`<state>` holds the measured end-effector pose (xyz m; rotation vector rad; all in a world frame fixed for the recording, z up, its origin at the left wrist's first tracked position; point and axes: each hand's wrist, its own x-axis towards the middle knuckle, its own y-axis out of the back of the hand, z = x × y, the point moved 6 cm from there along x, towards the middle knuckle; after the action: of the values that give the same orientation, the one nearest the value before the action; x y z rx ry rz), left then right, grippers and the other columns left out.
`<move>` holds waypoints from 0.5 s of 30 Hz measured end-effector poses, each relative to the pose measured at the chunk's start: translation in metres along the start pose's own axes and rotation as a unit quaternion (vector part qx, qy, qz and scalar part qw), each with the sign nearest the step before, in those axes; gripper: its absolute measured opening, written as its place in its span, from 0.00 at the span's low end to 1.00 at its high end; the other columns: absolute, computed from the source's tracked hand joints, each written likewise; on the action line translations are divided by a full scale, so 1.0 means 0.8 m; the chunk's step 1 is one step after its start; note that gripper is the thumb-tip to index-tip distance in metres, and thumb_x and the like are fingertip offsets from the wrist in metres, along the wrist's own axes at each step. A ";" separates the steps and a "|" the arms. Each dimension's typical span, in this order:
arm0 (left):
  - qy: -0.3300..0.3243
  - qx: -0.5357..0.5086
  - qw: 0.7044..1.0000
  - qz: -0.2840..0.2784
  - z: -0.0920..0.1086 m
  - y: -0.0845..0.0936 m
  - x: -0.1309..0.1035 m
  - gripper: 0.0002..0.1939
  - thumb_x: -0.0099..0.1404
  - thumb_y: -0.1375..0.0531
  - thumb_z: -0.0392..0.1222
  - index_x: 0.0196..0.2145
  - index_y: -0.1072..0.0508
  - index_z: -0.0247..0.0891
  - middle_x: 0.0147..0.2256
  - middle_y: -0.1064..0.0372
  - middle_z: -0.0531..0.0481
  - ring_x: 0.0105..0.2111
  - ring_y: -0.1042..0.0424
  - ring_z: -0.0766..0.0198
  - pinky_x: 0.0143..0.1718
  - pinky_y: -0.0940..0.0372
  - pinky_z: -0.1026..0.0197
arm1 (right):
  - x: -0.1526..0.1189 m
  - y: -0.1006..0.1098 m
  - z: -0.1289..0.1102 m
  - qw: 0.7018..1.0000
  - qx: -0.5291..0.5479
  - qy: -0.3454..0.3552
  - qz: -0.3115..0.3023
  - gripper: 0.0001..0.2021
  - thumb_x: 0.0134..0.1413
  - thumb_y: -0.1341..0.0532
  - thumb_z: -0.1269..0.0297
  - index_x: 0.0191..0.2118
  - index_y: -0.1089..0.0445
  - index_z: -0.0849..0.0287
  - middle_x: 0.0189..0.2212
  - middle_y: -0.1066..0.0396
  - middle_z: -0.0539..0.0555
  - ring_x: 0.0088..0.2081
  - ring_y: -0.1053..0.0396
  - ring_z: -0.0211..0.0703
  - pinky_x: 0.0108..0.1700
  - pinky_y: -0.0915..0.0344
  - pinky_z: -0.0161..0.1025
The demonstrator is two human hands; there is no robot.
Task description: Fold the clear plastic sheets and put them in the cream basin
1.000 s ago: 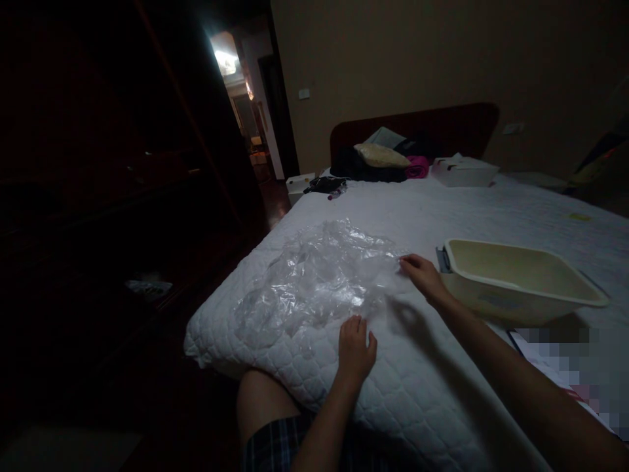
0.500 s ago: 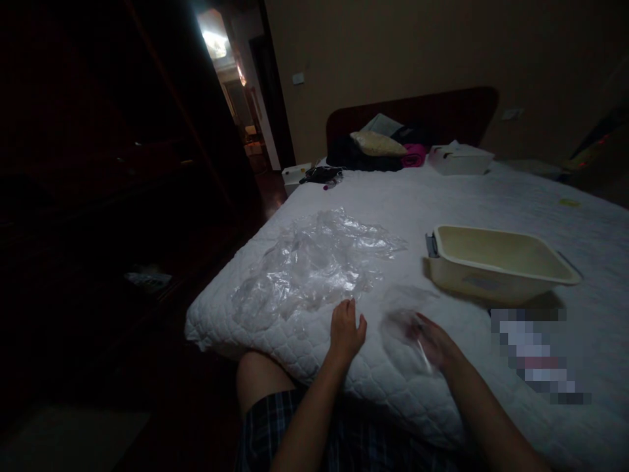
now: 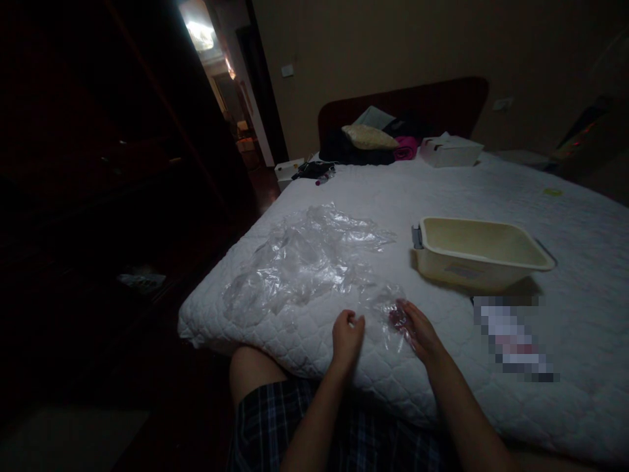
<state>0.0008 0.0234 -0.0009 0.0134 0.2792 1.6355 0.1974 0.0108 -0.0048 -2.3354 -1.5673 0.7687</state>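
Observation:
A wide spread of crumpled clear plastic (image 3: pixel 304 255) lies on the white quilted bed (image 3: pixel 373 190). My right hand (image 3: pixel 417 329) is closed on a clear plastic bag (image 3: pixel 386 305), which reaches left towards the spread; some fingers show through the film. Just left of it, my left hand (image 3: pixel 348 337) is beside the near edge of the plastic, fingers curled, with a gap between thumb and forefinger. Whether it pinches any film cannot be made out. Right of the hands stands a cream plastic basin (image 3: pixel 486 252) with grey handles.
A blurred-out flat item (image 3: pixel 511 337) lies in front of the basin. Towards the headboard (image 3: pixel 407 101) are a pillow (image 3: pixel 369 137), dark and pink cloth, and a white box (image 3: pixel 451 151). The bed's left edge drops to dark floor.
My right hand has moved left with the bag, closer to my left hand. My left hand's fingers have curled in. The whole view has shifted slightly.

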 end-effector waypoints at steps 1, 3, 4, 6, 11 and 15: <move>-0.014 0.015 1.000 0.002 0.001 0.000 0.003 0.09 0.52 0.40 0.42 0.30 0.31 0.36 0.28 0.35 0.52 0.28 0.35 0.68 0.28 0.42 0.69 | 0.001 0.001 0.001 1.000 0.001 0.004 0.002 0.13 0.38 0.34 0.59 0.34 0.30 0.56 0.29 0.27 0.49 0.29 0.28 0.41 0.31 0.29 0.37; -0.016 0.017 1.000 -0.011 0.000 -0.001 0.010 0.06 0.50 0.40 0.40 0.26 0.31 0.35 0.24 0.36 0.53 0.25 0.36 0.69 0.25 0.43 0.69 | 0.004 0.003 0.001 1.000 -0.001 0.026 0.009 0.15 0.39 0.34 0.56 0.35 0.31 0.56 0.31 0.27 0.50 0.32 0.27 0.43 0.34 0.29 0.39; 0.000 0.008 1.000 -0.027 -0.002 -0.001 0.013 0.06 0.51 0.41 0.40 0.25 0.31 0.35 0.22 0.37 0.54 0.22 0.37 0.70 0.22 0.44 0.69 | 0.004 0.005 0.000 0.999 -0.008 0.046 0.022 0.16 0.40 0.35 0.55 0.36 0.31 0.56 0.32 0.27 0.51 0.34 0.27 0.44 0.35 0.29 0.40; 0.026 -0.007 0.998 -0.050 -0.006 0.000 0.015 0.07 0.52 0.43 0.42 0.26 0.32 0.35 0.19 0.39 0.56 0.16 0.41 0.72 0.17 0.48 0.70 | 0.003 0.009 -0.003 0.994 -0.017 0.087 0.063 0.18 0.42 0.37 0.53 0.40 0.33 0.55 0.35 0.28 0.51 0.38 0.28 0.45 0.38 0.30 0.43; 0.036 -0.027 0.997 -0.069 -0.009 0.000 0.011 0.10 0.52 0.42 0.45 0.27 0.33 0.35 0.17 0.41 0.57 0.12 0.43 0.74 0.12 0.51 0.71 | -0.041 0.018 -0.035 0.909 -0.208 0.314 0.178 0.17 0.50 0.42 0.61 0.47 0.38 0.55 0.46 0.34 0.56 0.48 0.35 0.47 0.49 0.36 0.50; 0.030 -0.034 0.997 -0.063 -0.010 0.000 0.009 0.10 0.52 0.42 0.46 0.28 0.33 0.35 0.19 0.40 0.57 0.12 0.43 0.74 0.12 0.51 0.72 | -0.096 -0.015 -0.047 0.694 -0.484 0.534 0.006 0.15 0.49 0.44 0.71 0.45 0.35 0.57 0.45 0.33 0.59 0.48 0.35 0.51 0.48 0.36 0.53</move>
<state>-0.0012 0.0294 -0.0103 -0.1036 0.2661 1.5217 0.1856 -0.0503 0.0550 -2.3904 -1.3793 -1.5971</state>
